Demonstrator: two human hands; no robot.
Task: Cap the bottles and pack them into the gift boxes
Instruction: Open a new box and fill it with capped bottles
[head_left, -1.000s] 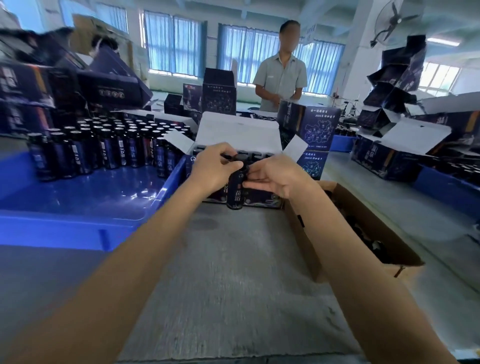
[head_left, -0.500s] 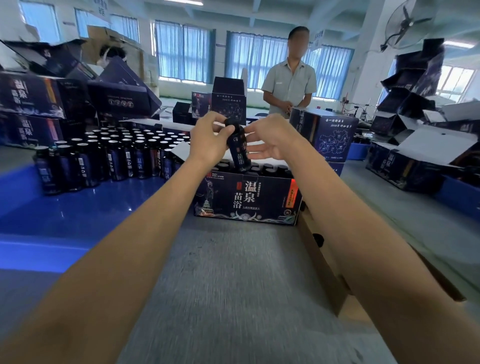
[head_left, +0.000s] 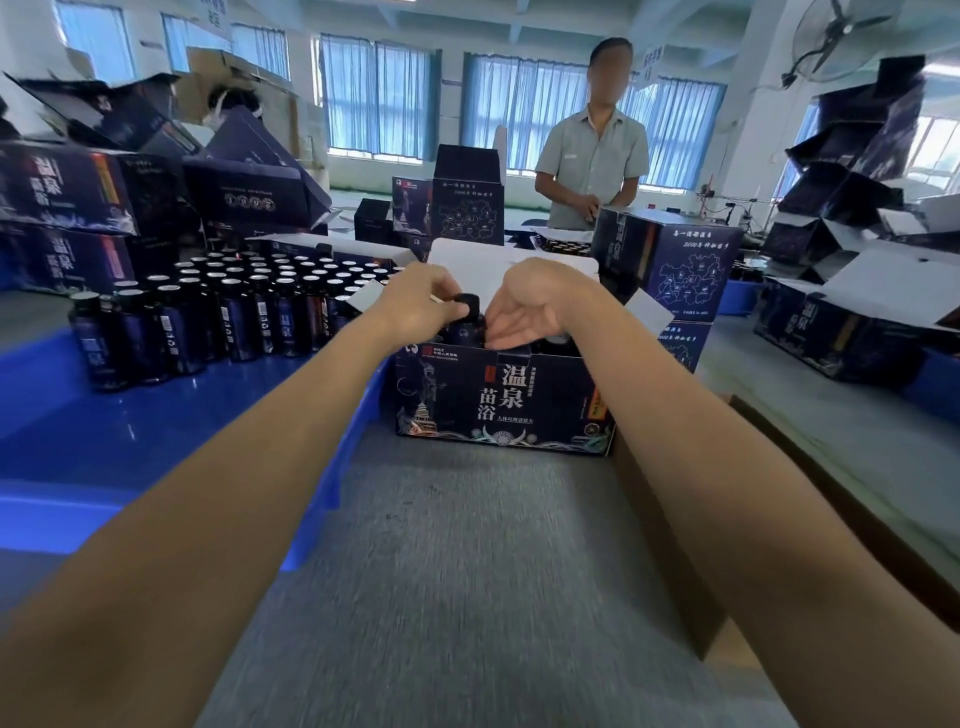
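Grey table (head_left: 467, 597) — blue tray (head_left: 104, 441) left; gift box (head_left: 498, 405) ctr; cardboard box (head_left: 680, 618) rt.

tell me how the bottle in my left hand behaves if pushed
Tall and narrow like the bottles in the tray, the bottle probably tips easily. Its glossy side may be slippery; the left hand grips the cap.

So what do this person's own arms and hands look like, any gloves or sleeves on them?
No gloves and no sleeves in view: the left hand and right hand are bare, as are the left forearm and right forearm to the picture's edge. No watch, bracelet or ring shows.
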